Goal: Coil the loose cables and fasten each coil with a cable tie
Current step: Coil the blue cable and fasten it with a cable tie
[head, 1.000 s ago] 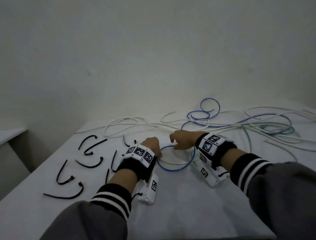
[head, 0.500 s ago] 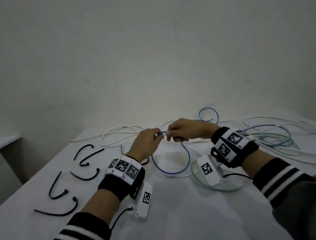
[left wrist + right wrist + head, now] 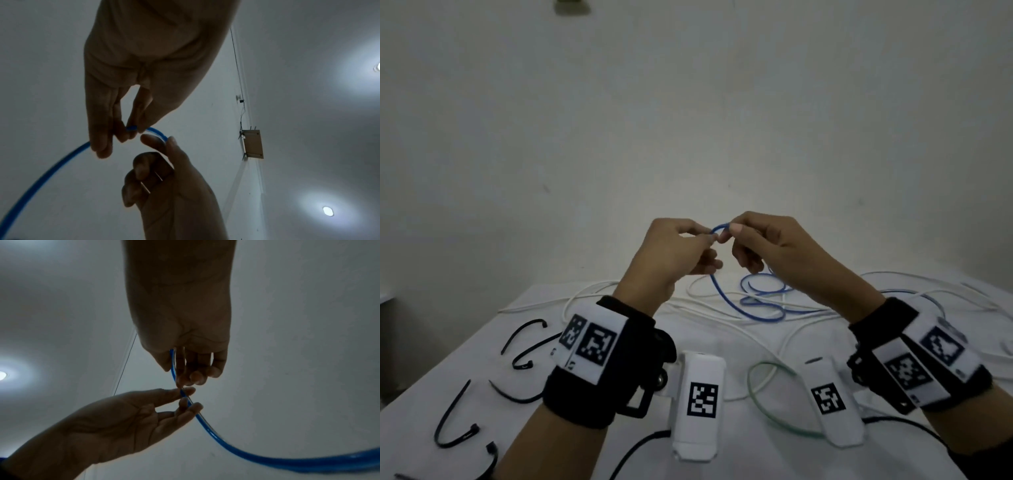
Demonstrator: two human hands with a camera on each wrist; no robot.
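Note:
I hold a blue cable (image 3: 723, 294) up above the white table (image 3: 753, 455) with both hands. My left hand (image 3: 707, 236) pinches it near the end between thumb and fingertips. My right hand (image 3: 727, 233) pinches it just beside, and a short arc of cable bridges the two. From the left hand the cable hangs down to loose blue loops on the table. In the left wrist view the left hand (image 3: 131, 131) grips the blue cable (image 3: 41, 178). In the right wrist view the blue cable (image 3: 226, 443) runs along the fingers of the right hand (image 3: 183, 382).
Several black cable ties (image 3: 524, 346) lie loose on the left side of the table. White cables (image 3: 619, 296) sprawl across the back and right. A green cable loop (image 3: 767, 414) lies under my right wrist. A plain wall stands behind the table.
Both hands have lifted from the table, where they touched the blue loop, and now hold the blue cable pinched in the air. The loop has pulled open and hangs down.

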